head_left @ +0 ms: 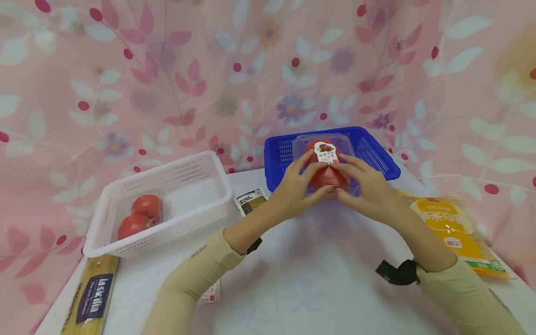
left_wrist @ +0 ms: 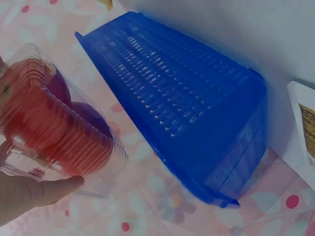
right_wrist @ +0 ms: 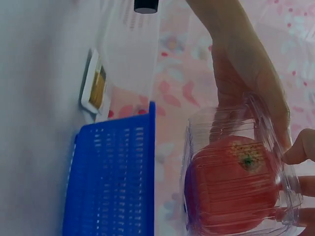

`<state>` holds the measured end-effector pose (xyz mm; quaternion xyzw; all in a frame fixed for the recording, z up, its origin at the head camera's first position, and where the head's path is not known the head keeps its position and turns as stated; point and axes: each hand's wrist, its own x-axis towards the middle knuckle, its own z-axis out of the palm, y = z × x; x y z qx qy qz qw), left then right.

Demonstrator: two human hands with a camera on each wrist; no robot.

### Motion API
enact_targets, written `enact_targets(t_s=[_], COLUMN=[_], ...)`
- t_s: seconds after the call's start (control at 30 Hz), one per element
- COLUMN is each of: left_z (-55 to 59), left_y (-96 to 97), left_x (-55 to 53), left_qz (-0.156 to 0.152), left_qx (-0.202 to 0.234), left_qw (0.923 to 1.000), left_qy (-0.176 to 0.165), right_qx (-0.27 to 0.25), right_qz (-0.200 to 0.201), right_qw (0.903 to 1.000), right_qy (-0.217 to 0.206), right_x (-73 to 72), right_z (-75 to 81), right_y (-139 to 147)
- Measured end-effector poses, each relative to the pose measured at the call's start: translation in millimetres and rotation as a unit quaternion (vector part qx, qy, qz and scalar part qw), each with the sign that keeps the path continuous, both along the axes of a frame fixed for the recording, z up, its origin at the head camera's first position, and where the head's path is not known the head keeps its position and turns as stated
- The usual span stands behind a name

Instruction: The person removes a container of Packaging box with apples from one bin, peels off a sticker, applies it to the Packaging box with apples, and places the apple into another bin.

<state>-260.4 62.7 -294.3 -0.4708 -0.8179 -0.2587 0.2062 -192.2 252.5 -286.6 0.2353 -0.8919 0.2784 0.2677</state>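
A clear plastic box (head_left: 327, 179) of red fruit, with a white label (head_left: 326, 151) on top, is held between both hands. The left hand (head_left: 293, 188) grips its left side, thumb at the near edge and fingers on the top. From the right, the right hand (head_left: 371, 191) holds it the same way. In the left wrist view the box (left_wrist: 54, 123) is apart from the blue basket (left_wrist: 197, 83). The right wrist view shows one red fruit (right_wrist: 231, 182) through the ridged plastic. The blue basket (head_left: 281, 151) lies behind and below the box in the head view.
At left stands a white basket (head_left: 188, 225) containing red fruit (head_left: 146, 207) in clear packaging. A pasta pack (head_left: 95, 298) lies before it. Between the baskets is a small white pack with a gold label (head_left: 251, 201). A yellow bag (head_left: 448, 228) lies at right, beside the right forearm.
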Motion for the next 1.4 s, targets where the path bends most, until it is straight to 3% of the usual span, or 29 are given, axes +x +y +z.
enact_targets(t_s=[0.13, 0.27, 0.53, 0.7, 0.87, 1.03, 1.17, 1.4], left_z=[-2.2, -9.7, -23.7, -30.5, -44.2, -53.7, -55.7, -53.6], left_y=[23.2, 44.9, 68.2, 81.1, 89.0, 95.2, 100.5, 106.1], left_x=[-26.0, -52.7, -89.1, -99.5, -105.9, -111.0, -114.5, -119.1], left_qz=[0.017, 0.009, 0.044, 0.063, 0.057, 0.066, 0.067, 0.063], left_qx=[-0.019, -0.027, -0.058, -0.083, -0.102, -0.133, -0.148, -0.155], left_qw=[0.9996, 0.9995, 0.9965, 0.9909, 0.9835, 0.9716, 0.9639, 0.9573], left_qy=[-0.016, -0.016, -0.041, -0.086, -0.138, -0.184, -0.211, -0.236], right_qx=[-0.017, -0.045, -0.088, -0.091, -0.079, -0.072, -0.075, -0.079], right_qz=[-0.042, -0.08, -0.088, -0.107, -0.131, -0.138, -0.143, -0.146], right_qw=[0.9984, 0.995, 0.9898, 0.9841, 0.9746, 0.9685, 0.9645, 0.9611], right_qy=[-0.035, -0.04, -0.069, -0.109, -0.163, -0.194, -0.209, -0.221], right_x=[-23.7, -45.3, -84.0, -97.9, -107.4, -115.8, -120.5, -124.6], right_z=[-1.6, -9.8, -23.3, -28.1, -42.1, -53.7, -57.8, -56.2], right_y=[13, 24, 46, 55, 63, 69, 73, 78])
